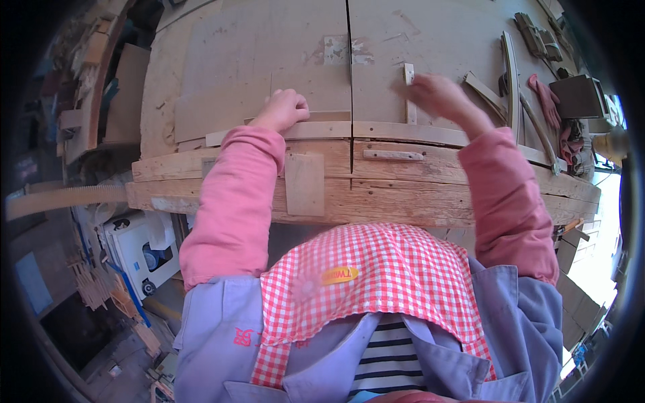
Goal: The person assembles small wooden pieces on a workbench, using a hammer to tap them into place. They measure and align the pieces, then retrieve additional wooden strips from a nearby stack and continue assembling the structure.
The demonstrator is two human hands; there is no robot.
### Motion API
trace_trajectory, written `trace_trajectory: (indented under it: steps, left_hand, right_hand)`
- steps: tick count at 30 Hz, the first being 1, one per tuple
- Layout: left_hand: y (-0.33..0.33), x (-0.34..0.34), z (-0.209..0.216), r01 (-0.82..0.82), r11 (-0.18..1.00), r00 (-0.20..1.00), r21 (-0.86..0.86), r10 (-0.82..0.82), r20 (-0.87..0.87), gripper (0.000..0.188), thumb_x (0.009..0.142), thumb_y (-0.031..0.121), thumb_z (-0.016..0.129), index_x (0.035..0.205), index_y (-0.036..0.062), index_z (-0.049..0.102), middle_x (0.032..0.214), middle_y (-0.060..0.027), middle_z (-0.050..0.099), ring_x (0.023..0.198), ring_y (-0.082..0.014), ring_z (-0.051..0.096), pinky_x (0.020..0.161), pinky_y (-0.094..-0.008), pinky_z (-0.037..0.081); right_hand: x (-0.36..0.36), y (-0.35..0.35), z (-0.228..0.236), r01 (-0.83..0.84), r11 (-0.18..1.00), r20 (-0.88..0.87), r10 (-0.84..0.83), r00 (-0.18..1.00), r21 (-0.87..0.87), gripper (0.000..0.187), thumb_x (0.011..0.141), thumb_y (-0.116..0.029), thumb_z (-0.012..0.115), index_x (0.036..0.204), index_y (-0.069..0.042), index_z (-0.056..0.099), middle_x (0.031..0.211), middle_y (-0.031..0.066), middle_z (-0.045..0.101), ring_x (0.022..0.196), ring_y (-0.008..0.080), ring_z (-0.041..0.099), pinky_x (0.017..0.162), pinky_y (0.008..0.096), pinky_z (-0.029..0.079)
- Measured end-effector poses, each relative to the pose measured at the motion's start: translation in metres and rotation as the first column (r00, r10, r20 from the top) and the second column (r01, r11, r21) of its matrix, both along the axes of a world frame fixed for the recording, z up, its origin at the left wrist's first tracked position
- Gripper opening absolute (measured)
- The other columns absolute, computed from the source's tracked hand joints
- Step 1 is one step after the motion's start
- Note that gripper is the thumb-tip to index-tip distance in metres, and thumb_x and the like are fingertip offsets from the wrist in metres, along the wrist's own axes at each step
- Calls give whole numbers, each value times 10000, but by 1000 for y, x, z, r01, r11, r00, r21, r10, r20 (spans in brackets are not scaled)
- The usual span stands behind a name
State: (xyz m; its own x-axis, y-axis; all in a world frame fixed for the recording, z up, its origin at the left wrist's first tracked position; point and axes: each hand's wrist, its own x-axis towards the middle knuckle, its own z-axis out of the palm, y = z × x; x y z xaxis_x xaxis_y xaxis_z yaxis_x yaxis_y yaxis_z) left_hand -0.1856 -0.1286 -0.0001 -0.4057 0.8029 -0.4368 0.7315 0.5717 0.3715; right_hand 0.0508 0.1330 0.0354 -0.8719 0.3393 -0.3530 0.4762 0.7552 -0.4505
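My left hand (pixel 285 109) rests at the near side of the workbench top, its fingers curled closed at a thin wooden strip (pixel 329 116). The strip lies along a pale wooden batten (pixel 316 130), and the hand covers its left part. Farther right, my right hand (pixel 440 98) hovers over the bench, its fingertips smeared by motion. Close to those fingers a short wooden piece with holes (pixel 410 111) lies pointing away from me. Whether the right fingers hold anything is not visible.
The wooden workbench (pixel 430 176) has a dark gap across it and a small wooden bar (pixel 393 155) on its front. At the right are wood strips (pixel 511 80), pink gloves (pixel 545 97) and a dark box (pixel 578 96). A white machine (pixel 140 250) stands lower left.
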Motion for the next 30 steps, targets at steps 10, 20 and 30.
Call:
trace_trajectory:
  steps: [10, 20, 30]
  left_hand:
    - [52, 57, -16, 83, 942, 996, 326, -90, 4, 195, 820, 224, 565, 853, 82, 695, 831, -135, 670, 842, -321, 633, 781, -432, 484]
    - [-38, 19, -16, -211, 927, 957, 309, 260, -126, 275, 886, 242, 452, 890, 106, 691, 890, -150, 671, 873, -368, 613, 806, -478, 468]
    - [-38, 42, -20, -218, 871, 929, 441, 324, -181, 229, 891, 208, 500, 955, 72, 673, 938, -145, 670, 891, -355, 602, 807, -437, 465]
  right_hand:
    - [24, 17, -17, -131, 937, -26, 148, 989, 324, 300, 882, -154, 513, 1162, -118, 613, 1104, 117, 620, 1051, 330, 556, 909, 409, 448]
    - [8, -78, -32, -266, 935, -186, 312, 932, 235, 279, 928, -270, 444, 1015, -97, 645, 1071, 65, 624, 1040, 260, 537, 908, 391, 411]
    - [30, -86, -36, -79, 941, -269, 173, 947, 329, 352, 935, -345, 464, 1113, -78, 608, 1112, 78, 593, 1086, 259, 513, 925, 404, 368]
